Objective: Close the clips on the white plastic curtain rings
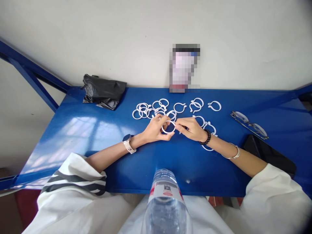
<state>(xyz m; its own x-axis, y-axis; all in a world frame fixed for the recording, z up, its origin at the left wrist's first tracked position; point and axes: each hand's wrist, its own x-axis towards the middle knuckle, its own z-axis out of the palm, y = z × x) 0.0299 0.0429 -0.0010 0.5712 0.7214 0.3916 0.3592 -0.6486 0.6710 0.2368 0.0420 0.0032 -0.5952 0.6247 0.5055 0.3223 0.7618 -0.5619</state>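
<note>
A white plastic ring [162,127] is held up over the blue table, its opening facing me. My left hand [156,128] grips it from the left, with thumb below and fingers at the top. At its right edge, my right hand [191,127] pinches the ring with thumb and index finger; the exact contact is partly hidden by the fingertips. Behind my left hand lies a cluster of similar rings [137,114], several overlapping. More open-ended rings with small knobbed tips [179,108] lie beyond and around my right hand, some partly covered by it.
A crumpled black plastic bag [104,92] lies at the back left. A pixelated upright object [184,70] leans on the wall. Eyeglasses [250,124] and a black phone [269,154] rest on the right. A water bottle [167,208] stands close in front of me, at the table's [126,172] near edge.
</note>
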